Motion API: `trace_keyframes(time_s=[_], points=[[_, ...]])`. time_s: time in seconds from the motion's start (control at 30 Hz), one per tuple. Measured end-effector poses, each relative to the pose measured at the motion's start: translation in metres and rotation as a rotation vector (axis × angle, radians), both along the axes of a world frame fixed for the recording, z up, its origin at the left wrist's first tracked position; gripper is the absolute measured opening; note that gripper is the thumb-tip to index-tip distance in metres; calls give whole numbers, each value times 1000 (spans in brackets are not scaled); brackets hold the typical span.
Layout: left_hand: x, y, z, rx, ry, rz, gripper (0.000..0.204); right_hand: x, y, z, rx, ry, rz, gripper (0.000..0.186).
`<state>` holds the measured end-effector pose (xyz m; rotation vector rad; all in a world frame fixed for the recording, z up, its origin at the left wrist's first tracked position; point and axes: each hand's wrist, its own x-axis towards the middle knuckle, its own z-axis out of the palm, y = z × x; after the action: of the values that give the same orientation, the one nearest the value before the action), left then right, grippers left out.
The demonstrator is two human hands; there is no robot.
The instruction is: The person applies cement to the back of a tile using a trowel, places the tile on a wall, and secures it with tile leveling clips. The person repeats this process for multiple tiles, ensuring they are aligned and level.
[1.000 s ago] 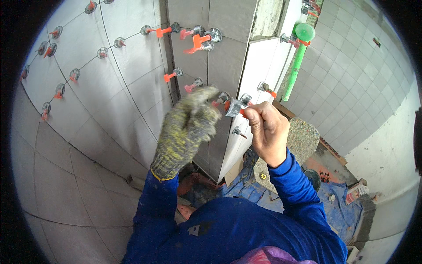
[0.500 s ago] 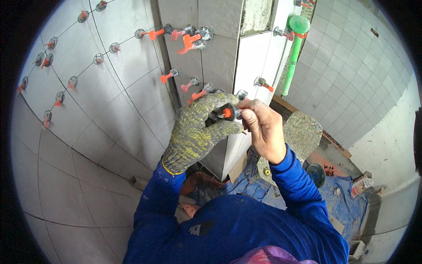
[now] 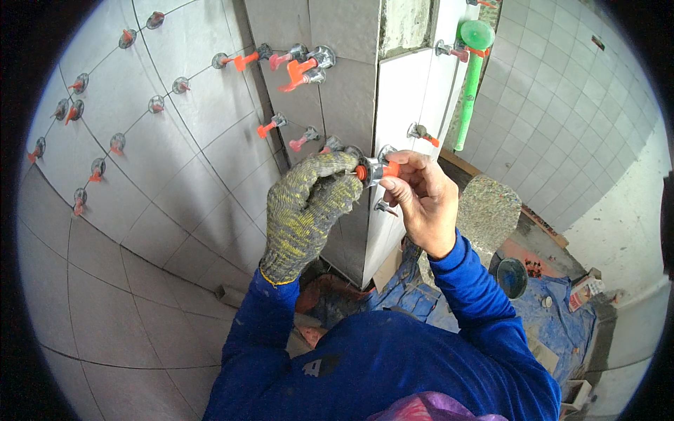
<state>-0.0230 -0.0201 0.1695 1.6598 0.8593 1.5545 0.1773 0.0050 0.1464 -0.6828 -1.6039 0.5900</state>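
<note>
In front of the tiled corner I hold a tile leveler (image 3: pixel 374 170) with a grey round base and orange parts. My right hand (image 3: pixel 423 200), bare, pinches its orange handle between thumb and fingers. The fingertips of my left hand (image 3: pixel 307 203), in a grey and yellow knitted glove, close at the leveler's other end, by a small orange piece and a thin pin. Behind my hands, more tile levelers with red-orange handles (image 3: pixel 298 73) stick out of the joints. One leveler (image 3: pixel 385 208) sits on the white tile edge just below my right hand.
Large grey wall tiles (image 3: pixel 210 140) carry several levelers on the left. A green tool (image 3: pixel 469 98) hangs at the upper right. Below lie a blue tarp (image 3: pixel 547 330), a dark bucket (image 3: pixel 511 278), a speckled slab (image 3: pixel 488 214) and a carton (image 3: pixel 585 292).
My hands have drawn slightly apart, and the leveler has turned so its orange handle shows in my right fingers. My left fingers have closed more around its other end.
</note>
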Motion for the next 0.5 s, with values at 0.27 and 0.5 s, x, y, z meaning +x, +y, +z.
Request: trace_keyframes(time_s=[0.27, 0.5], points=[[-15, 8, 9, 294, 417, 203, 20, 5, -5, 18, 117, -279, 34, 20], [-28, 8, 12, 749, 797, 340, 23, 9, -15, 23, 111, -353, 59, 10]])
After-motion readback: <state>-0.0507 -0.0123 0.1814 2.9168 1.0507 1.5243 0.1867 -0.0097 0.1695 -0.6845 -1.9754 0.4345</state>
